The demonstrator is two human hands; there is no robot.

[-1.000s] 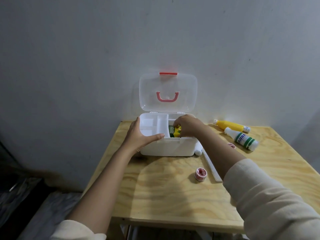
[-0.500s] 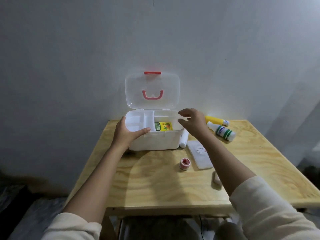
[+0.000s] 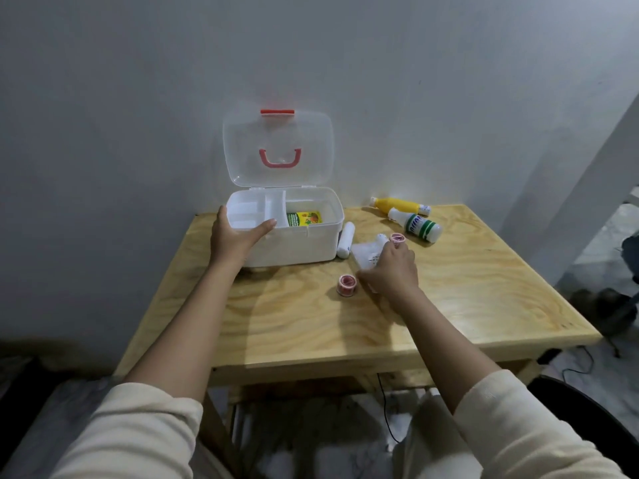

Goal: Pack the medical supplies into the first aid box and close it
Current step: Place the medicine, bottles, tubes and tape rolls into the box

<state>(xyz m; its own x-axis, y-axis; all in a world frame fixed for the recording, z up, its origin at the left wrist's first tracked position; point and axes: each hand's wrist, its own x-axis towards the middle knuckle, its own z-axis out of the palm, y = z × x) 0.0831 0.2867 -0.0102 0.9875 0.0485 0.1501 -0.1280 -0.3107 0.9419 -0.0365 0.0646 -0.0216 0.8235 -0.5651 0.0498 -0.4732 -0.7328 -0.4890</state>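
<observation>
The white first aid box (image 3: 304, 242) stands open at the back of the wooden table (image 3: 466, 292), its clear lid (image 3: 278, 146) upright against the wall. A green and yellow packet (image 3: 304, 218) lies inside the box. My left hand (image 3: 235, 236) grips the box's front left rim. My right hand (image 3: 389, 271) rests on a clear flat packet (image 3: 366, 252) right of the box, fingers closing on it. Beside it lie a white roll (image 3: 346, 240), two pink tape rolls (image 3: 346, 284) (image 3: 397, 238), a yellow bottle (image 3: 397, 205) and a white and green bottle (image 3: 416, 224).
The table stands against a grey wall, in a corner on the right. Bare wood lies in front of the box and to the far right. Below the table run cables (image 3: 383, 409) and a dark round object (image 3: 587, 416) sits at the lower right.
My right hand left the box, where it put the green and yellow packet, and came down right onto the clear flat packet. My left hand stayed on the box. The camera view shifted.
</observation>
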